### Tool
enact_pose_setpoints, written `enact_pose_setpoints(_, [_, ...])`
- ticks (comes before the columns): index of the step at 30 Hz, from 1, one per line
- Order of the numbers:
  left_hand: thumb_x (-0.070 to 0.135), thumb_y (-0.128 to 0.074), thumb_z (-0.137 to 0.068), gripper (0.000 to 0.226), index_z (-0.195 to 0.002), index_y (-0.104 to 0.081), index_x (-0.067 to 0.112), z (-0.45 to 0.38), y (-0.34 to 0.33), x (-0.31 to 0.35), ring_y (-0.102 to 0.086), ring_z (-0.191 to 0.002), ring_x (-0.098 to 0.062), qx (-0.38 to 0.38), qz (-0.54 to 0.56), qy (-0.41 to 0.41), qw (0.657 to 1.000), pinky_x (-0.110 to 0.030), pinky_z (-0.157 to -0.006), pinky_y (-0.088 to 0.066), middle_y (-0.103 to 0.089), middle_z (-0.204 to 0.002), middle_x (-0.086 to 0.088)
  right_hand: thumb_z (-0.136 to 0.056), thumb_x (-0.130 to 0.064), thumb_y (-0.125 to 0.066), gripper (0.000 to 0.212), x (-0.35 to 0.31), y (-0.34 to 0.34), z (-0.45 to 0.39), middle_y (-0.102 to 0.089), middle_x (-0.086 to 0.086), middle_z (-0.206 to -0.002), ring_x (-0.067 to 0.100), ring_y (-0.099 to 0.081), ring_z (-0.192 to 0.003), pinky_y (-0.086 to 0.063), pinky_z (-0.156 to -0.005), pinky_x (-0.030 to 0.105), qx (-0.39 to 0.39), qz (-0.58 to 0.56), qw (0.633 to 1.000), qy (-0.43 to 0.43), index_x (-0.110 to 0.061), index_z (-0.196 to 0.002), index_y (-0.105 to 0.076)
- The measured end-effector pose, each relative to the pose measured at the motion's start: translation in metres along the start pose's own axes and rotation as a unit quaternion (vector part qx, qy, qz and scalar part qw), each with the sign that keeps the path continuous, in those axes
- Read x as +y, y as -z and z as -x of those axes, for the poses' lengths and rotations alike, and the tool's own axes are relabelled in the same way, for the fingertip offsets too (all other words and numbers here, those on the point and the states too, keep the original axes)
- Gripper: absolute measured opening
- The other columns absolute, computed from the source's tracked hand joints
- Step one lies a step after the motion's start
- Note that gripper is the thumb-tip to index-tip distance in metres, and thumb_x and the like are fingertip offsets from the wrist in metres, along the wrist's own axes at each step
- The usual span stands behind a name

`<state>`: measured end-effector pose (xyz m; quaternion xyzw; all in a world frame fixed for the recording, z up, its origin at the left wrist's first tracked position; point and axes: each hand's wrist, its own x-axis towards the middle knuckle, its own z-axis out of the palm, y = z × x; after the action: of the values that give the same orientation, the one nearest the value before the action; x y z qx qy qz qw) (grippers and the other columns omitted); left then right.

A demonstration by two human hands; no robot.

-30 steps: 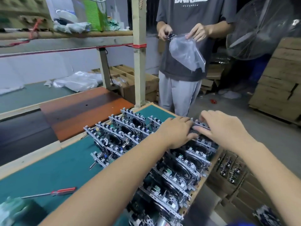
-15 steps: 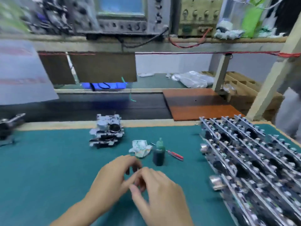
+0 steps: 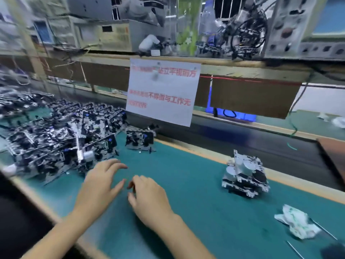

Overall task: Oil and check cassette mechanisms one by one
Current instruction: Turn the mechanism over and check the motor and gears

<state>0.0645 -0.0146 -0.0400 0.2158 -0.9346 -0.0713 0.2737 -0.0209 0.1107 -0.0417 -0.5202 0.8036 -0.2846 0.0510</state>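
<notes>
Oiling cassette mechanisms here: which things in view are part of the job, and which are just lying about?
Job: batch of mechanisms; single mechanism beside it; lone mechanism; left hand and right hand, both empty.

Lying about: crumpled tissue; paper notice; shelf equipment.

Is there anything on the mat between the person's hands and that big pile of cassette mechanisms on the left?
Nothing visible. The left hand is just short of the pile of mechanisms, with only bare green mat between. The right hand is beside it. Both look empty, though the picture is blurred.
</notes>
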Motion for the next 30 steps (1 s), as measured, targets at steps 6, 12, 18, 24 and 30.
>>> enact_pose_setpoints(6, [0.016, -0.083, -0.07, 0.043, -0.105, -0.065, 0.0, -0.044, 0.027, -0.065, -0.058, -0.093, -0.043, 0.053, -0.099, 0.095, 0.989, -0.052, -0.073, -0.05, -0.06, -0.104, -0.022, -0.094, -0.016, -0.051, 0.028, -0.027, -0.019, -0.096, -0.053, 0.015, -0.12, 0.033, -0.046, -0.113, -0.041, -0.085, 0.04, -0.011, 0.024, 0.999, 0.028, -0.006, -0.119, -0.05])
enact_pose_setpoints(12, [0.059, -0.061, -0.081, 0.064, -0.103, -0.044, 0.002, -0.056, 0.023, -0.099, -0.06, -0.094, -0.043, -0.022, -0.111, 0.302, 0.947, -0.044, -0.068, -0.044, -0.058, -0.106, -0.023, -0.099, -0.029, -0.045, 0.038, -0.046, -0.04, -0.154, -0.055, 0.023, -0.123, 0.038, -0.049, -0.114, -0.041, -0.088, 0.04, -0.077, -0.094, 0.989, -0.08, -0.002, -0.126, -0.045])
enact_pose_setpoints(18, [0.05, -0.034, -0.098, 0.046, -0.072, -0.055, 0.018, -0.057, 0.013, -0.115, -0.06, -0.086, -0.035, -0.07, -0.075, 0.279, 0.955, -0.034, -0.065, -0.037, -0.066, -0.091, -0.019, -0.097, -0.031, -0.05, 0.036, -0.061, -0.064, -0.176, -0.062, 0.023, -0.107, 0.036, -0.057, -0.101, -0.045, -0.096, 0.044, -0.074, -0.319, 0.922, -0.208, 0.002, -0.101, -0.063])
enact_pose_setpoints(24, [0.043, -0.04, -0.097, 0.047, -0.06, -0.049, 0.017, -0.053, 0.016, -0.107, -0.05, -0.065, -0.031, -0.012, -0.064, 0.225, 0.972, -0.034, -0.059, -0.034, -0.055, -0.061, -0.009, -0.093, -0.027, -0.06, 0.027, -0.051, -0.059, -0.162, -0.059, 0.003, -0.073, 0.011, -0.055, -0.053, -0.053, -0.061, 0.019, -0.051, -0.495, 0.837, -0.229, -0.001, -0.098, -0.065])
enact_pose_setpoints(30, [0.043, -0.041, -0.095, 0.042, -0.071, -0.064, 0.017, -0.044, 0.034, -0.052, -0.053, -0.064, -0.031, 0.002, -0.116, 0.174, 0.978, -0.031, -0.056, -0.032, -0.061, -0.066, -0.01, -0.091, -0.026, -0.062, 0.024, -0.031, -0.034, -0.114, -0.063, -0.004, -0.054, 0.004, -0.06, -0.047, -0.054, -0.058, 0.015, -0.055, -0.573, 0.788, -0.22, -0.004, -0.081, -0.064])
